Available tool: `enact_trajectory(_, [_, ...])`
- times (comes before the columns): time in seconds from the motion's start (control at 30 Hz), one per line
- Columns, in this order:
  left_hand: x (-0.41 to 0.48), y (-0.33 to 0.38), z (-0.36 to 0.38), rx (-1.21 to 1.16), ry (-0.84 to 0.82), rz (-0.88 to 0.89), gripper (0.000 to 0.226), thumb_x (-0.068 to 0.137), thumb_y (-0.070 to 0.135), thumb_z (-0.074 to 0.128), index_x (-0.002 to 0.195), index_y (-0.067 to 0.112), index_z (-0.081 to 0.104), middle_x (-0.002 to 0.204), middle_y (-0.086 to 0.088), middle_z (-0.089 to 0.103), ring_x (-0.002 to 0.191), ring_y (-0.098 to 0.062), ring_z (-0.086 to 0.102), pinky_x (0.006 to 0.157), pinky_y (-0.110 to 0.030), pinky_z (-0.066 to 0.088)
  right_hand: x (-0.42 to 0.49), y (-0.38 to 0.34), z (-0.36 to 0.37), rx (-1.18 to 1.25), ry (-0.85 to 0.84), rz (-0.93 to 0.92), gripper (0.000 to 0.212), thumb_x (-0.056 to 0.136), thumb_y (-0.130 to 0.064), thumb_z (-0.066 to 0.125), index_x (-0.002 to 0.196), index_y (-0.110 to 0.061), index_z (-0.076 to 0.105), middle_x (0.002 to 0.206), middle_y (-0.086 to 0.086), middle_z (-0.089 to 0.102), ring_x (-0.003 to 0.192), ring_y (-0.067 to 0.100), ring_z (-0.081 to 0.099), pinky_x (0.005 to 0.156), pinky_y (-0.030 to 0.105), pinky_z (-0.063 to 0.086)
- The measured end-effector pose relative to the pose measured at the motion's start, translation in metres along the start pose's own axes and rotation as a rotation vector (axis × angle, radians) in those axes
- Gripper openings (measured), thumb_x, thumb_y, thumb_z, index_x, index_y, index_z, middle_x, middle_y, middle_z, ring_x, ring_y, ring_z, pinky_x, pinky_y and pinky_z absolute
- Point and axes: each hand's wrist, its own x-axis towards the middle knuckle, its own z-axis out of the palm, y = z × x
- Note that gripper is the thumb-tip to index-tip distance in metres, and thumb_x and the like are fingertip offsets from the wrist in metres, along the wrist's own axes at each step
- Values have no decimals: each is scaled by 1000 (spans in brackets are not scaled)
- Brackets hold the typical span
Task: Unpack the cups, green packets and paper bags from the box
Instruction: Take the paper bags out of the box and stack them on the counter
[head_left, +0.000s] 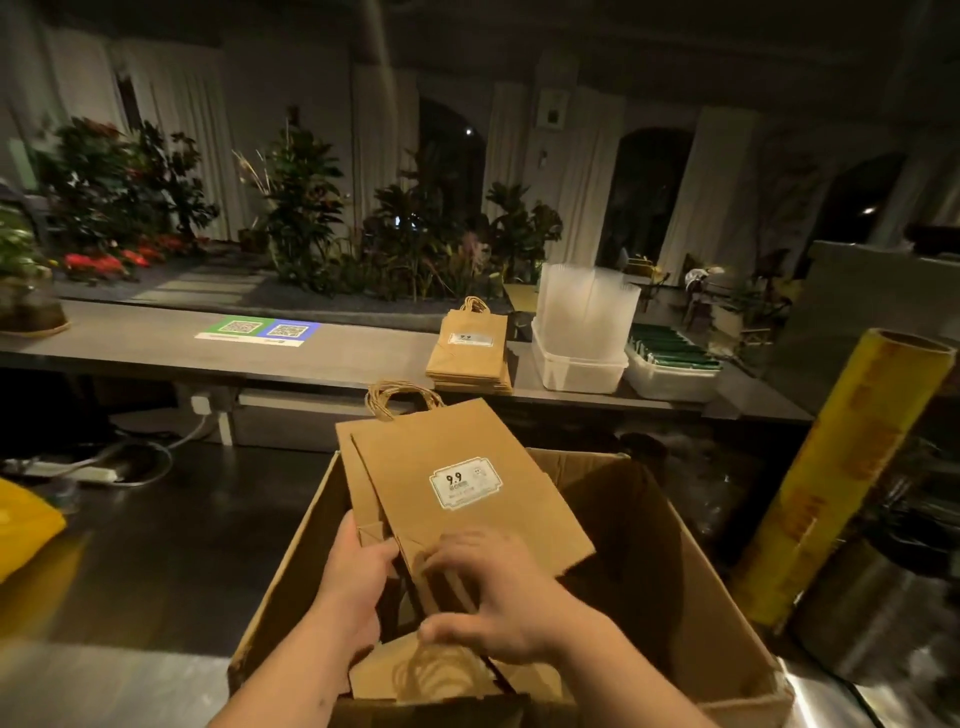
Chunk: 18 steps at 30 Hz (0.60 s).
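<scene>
A small bundle of brown paper bags with a white label and twine handles stands upright over the open cardboard box. My left hand grips the bundle's lower left edge. My right hand holds its bottom edge, fingers spread over the front. More flat bags lie inside the box. On the counter behind, a stack of paper bags lies flat, clear cups stand in a white tub, and green packets fill a second tub.
A tall yellow roll of wrap stands to the right of the box. QR code signs lie on the grey counter. Plants line the back. A yellow object sits at the left edge, cables on the lower shelf.
</scene>
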Motion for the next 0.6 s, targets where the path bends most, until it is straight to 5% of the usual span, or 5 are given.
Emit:
enact_trajectory(0.17, [-3, -7, -11, 18, -54, -16, 35, 103, 10, 54, 122, 40, 56, 119, 3, 71, 118, -21, 60, 104, -52, 46, 20, 61, -8, 7, 704, 340, 49, 88, -50, 70, 131, -26, 60, 131, -8, 60, 125, 14, 53, 108, 40, 46])
enact_trajectory(0.23, [-3, -8, -10, 38, -97, 2, 35, 103, 13, 55, 124, 42, 56, 122, 3, 72, 122, -22, 60, 111, -57, 41, 24, 81, -13, 368, 621, 610, 76, 87, -46, 77, 150, -23, 41, 143, -1, 52, 131, 23, 51, 108, 44, 47])
enact_trajectory(0.3, [-2, -8, -9, 55, -136, 10, 36, 103, 16, 57, 126, 43, 55, 122, 3, 72, 121, -22, 62, 109, -57, 44, 23, 91, -9, 741, 417, 674, 69, 90, -39, 76, 147, -17, 43, 131, 1, 60, 117, 23, 61, 102, 43, 52])
enact_trajectory(0.5, [10, -15, -12, -88, -154, -104, 41, 104, 54, 43, 140, 39, 52, 130, -5, 69, 118, -34, 66, 99, -61, 52, 37, 106, 20, 892, 426, 571, 34, 93, -22, 74, 124, -22, 59, 111, -1, 72, 102, 17, 70, 85, 34, 59])
enact_trajectory(0.6, [14, -9, -7, 36, -191, -32, 29, 103, 44, 53, 131, 43, 52, 125, 0, 70, 115, -28, 67, 95, -55, 55, 50, 108, 20, 893, 501, 546, 35, 91, -25, 77, 122, -24, 60, 110, -1, 74, 101, 18, 72, 92, 42, 60])
